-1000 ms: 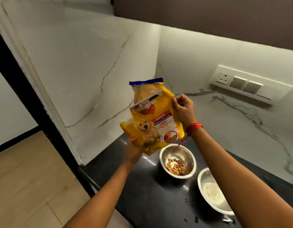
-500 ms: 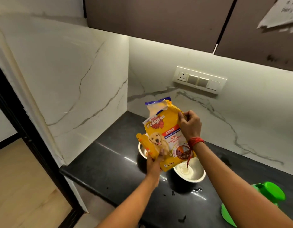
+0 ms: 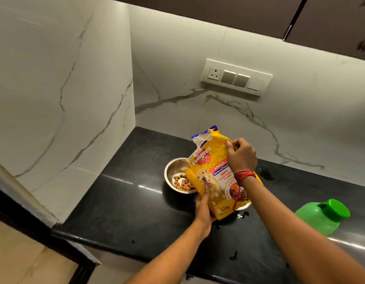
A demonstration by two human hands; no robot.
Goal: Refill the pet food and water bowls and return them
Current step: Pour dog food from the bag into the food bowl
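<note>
The steel food bowl (image 3: 171,171) sits on the black countertop (image 3: 124,203) with only a small heap of kibble (image 3: 182,182) in its bottom, so I judge the refill barely begun. Above and just right of that bowl I hold the yellow Pedigree bag (image 3: 215,173) nearly upright, its torn mouth pointing up and away from me. My right hand (image 3: 241,155) pinches the bag's upper edge, and my left hand (image 3: 204,211) grips its lower corner. Right of the food bowl, under the bag, a sliver of rim shows from a second steel bowl (image 3: 244,206); I cannot tell what is in it. Water spots (image 3: 242,215) lie beside that rim, and a green lidded jug (image 3: 319,219) stands well off to the right. Tipping the open bag too fast could flood kibble over the rim. The bag also blocks my sight of the second bowl, so its bottom could knock it.
</note>
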